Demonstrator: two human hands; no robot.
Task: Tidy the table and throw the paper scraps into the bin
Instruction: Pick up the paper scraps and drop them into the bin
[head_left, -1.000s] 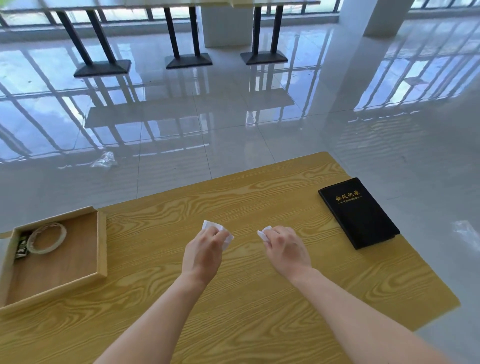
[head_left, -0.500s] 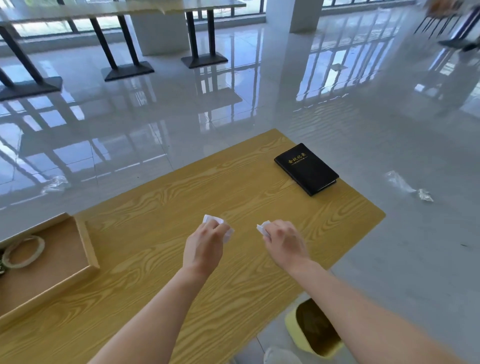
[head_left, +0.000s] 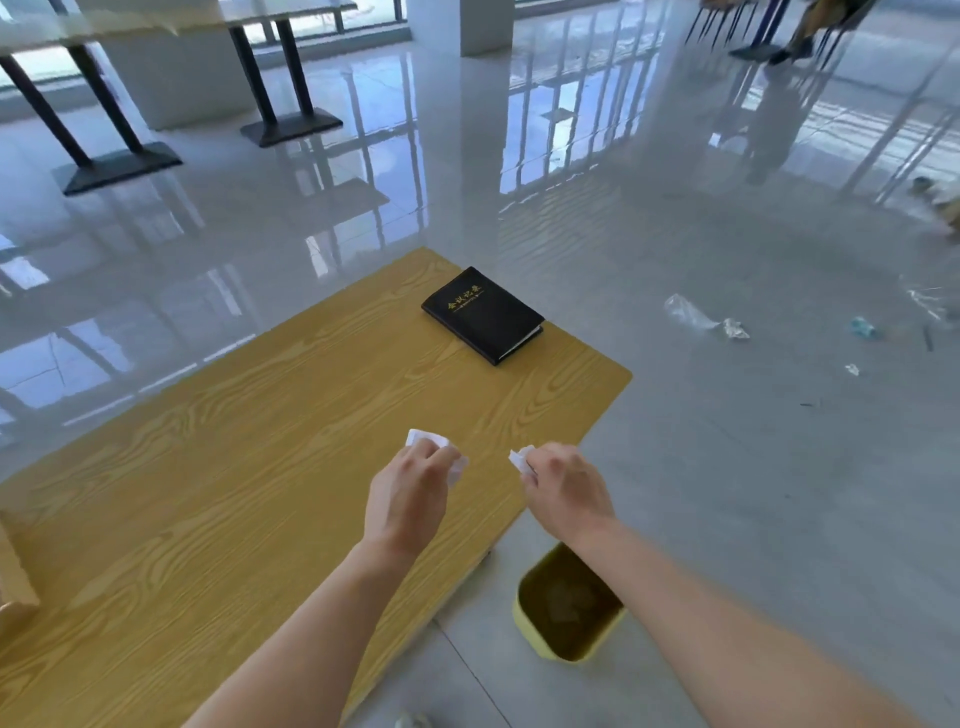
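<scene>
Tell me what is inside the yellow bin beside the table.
The yellow bin has a dim interior with a vague crumpled shape, too blurred to identify. The right forearm covers its far corner.

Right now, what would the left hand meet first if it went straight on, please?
Probably the black notebook with gold lettering; the left hand, gripping a white paper scrap, points toward it, height unclear.

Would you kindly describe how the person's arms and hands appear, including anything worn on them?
The left forearm and right forearm are bare, with no sleeves in view. The left hand and right hand wear no gloves; no watch, bracelet or ring shows on their visible sides.
</scene>
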